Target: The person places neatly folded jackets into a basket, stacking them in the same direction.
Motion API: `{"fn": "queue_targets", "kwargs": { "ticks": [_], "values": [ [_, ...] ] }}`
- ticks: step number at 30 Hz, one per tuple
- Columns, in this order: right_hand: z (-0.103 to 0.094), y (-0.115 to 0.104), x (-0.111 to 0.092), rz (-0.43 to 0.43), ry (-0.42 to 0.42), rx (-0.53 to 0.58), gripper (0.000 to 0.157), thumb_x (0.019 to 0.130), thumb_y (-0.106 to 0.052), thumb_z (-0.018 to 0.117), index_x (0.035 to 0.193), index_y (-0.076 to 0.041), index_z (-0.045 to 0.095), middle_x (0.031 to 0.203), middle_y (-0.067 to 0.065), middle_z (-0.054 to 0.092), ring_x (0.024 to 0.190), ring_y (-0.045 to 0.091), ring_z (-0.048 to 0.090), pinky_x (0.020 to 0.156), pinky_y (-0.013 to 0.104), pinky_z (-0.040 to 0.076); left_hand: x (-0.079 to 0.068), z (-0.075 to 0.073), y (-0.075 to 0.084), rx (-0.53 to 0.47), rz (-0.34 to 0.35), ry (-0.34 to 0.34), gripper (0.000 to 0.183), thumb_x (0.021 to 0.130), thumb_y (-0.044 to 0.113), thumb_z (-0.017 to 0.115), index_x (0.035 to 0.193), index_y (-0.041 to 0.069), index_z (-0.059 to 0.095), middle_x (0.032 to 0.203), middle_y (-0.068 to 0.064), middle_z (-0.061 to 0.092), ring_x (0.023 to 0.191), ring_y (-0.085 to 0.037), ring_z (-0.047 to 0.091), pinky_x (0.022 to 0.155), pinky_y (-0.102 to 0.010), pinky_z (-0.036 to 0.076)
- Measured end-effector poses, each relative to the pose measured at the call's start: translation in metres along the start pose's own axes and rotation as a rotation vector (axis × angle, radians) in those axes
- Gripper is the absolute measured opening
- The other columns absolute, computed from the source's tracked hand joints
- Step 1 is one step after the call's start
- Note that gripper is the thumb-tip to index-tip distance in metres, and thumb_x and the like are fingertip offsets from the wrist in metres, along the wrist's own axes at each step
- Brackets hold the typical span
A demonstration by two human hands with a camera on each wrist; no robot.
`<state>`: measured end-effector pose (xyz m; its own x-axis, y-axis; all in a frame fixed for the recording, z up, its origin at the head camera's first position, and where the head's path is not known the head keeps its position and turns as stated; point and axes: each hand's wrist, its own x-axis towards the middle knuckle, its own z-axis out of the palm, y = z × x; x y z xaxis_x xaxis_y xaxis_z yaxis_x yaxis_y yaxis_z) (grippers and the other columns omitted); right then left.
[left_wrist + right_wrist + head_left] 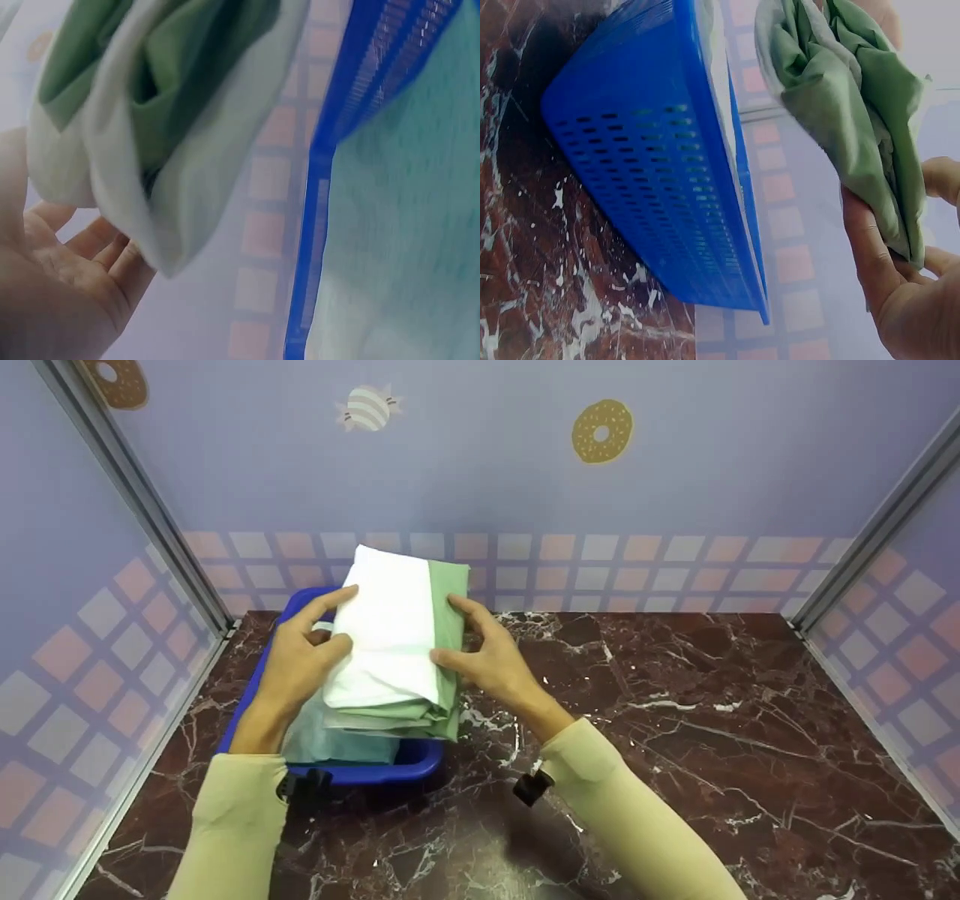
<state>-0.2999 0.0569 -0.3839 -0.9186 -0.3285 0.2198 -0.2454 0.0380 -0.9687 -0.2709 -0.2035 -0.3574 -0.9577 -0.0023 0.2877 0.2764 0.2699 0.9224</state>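
Both hands hold a folded white and green cloth [386, 622] over a blue plastic basket [401, 774]. My left hand [295, 664] grips its left edge, thumb and index finger on the white face. At the opposite side, my right hand [495, 660] pinches the green border between thumb and fingers. The right wrist view shows the green folds [840, 112] raised above the basket's rim, several layers thick. Below, a pale teal cloth [341, 739] lies in the basket, also visible through the left wrist view; the held bundle hides part of it.
The basket stands at the left on a dark red marbled tabletop [675, 735], near the back wall [510, 487]. Side panels [105, 630] with metal posts close off the left and right. Dark wrist devices [532, 787] sit at both sleeve cuffs.
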Motion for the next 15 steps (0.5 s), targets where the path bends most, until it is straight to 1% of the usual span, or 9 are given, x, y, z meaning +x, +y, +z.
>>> {"fn": "queue_targets", "kwargs": {
  "ticks": [2, 3, 6, 10, 13, 15],
  "values": [
    [0.006, -0.002, 0.003, 0.019, -0.001, -0.002, 0.087, 0.091, -0.006, 0.082, 0.165, -0.009, 0.036, 0.147, 0.017, 0.055, 0.112, 0.034, 0.065, 0.067, 0.044, 0.064, 0.002, -0.006, -0.002, -0.004, -0.005, -0.004, 0.066, 0.089, -0.006, 0.058, 0.151, 0.015, 0.062, 0.144, -0.014, 0.060, 0.076, -0.015, 0.066, 0.058, -0.024, 0.053],
    [0.009, -0.003, 0.004, 0.024, 0.001, -0.009, 0.087, 0.090, -0.006, 0.082, 0.164, -0.009, 0.036, 0.149, 0.017, 0.054, 0.112, 0.033, 0.065, 0.067, 0.043, 0.064, 0.003, -0.010, -0.003, -0.003, -0.013, -0.008, 0.065, 0.090, -0.005, 0.059, 0.152, 0.015, 0.061, 0.147, -0.013, 0.058, 0.080, -0.016, 0.068, 0.061, -0.024, 0.055],
    [0.018, -0.005, 0.008, 0.048, 0.008, -0.018, 0.087, 0.090, -0.005, 0.082, 0.164, -0.010, 0.037, 0.152, 0.017, 0.053, 0.106, 0.032, 0.067, 0.064, 0.042, 0.063, 0.005, -0.019, -0.005, 0.011, -0.041, -0.023, 0.065, 0.090, -0.003, 0.060, 0.153, 0.014, 0.060, 0.153, -0.012, 0.055, 0.097, -0.020, 0.068, 0.069, -0.025, 0.056],
    [0.031, -0.004, 0.013, 0.096, 0.017, 0.025, 0.088, 0.089, -0.003, 0.082, 0.165, -0.011, 0.037, 0.147, 0.020, 0.053, 0.096, 0.034, 0.070, 0.063, 0.044, 0.064, 0.007, -0.032, -0.011, 0.025, -0.087, -0.043, 0.066, 0.090, -0.002, 0.062, 0.154, 0.013, 0.058, 0.156, -0.014, 0.053, 0.115, -0.025, 0.063, 0.082, -0.025, 0.056],
    [0.040, -0.003, 0.015, 0.126, 0.028, 0.041, 0.088, 0.089, -0.002, 0.083, 0.164, -0.012, 0.039, 0.144, 0.020, 0.053, 0.092, 0.033, 0.072, 0.063, 0.044, 0.064, 0.006, -0.042, -0.017, -0.007, -0.133, -0.059, 0.066, 0.092, -0.003, 0.061, 0.156, 0.012, 0.056, 0.159, -0.014, 0.049, 0.126, -0.025, 0.056, 0.092, -0.025, 0.054],
    [0.045, -0.001, 0.016, 0.139, 0.028, 0.042, 0.087, 0.089, -0.002, 0.082, 0.164, -0.012, 0.039, 0.144, 0.020, 0.052, 0.090, 0.032, 0.072, 0.063, 0.044, 0.064, 0.006, -0.047, -0.021, -0.023, -0.154, -0.073, 0.066, 0.094, -0.002, 0.060, 0.158, 0.013, 0.054, 0.162, -0.013, 0.046, 0.131, -0.025, 0.051, 0.095, -0.024, 0.052]
  ]
}}
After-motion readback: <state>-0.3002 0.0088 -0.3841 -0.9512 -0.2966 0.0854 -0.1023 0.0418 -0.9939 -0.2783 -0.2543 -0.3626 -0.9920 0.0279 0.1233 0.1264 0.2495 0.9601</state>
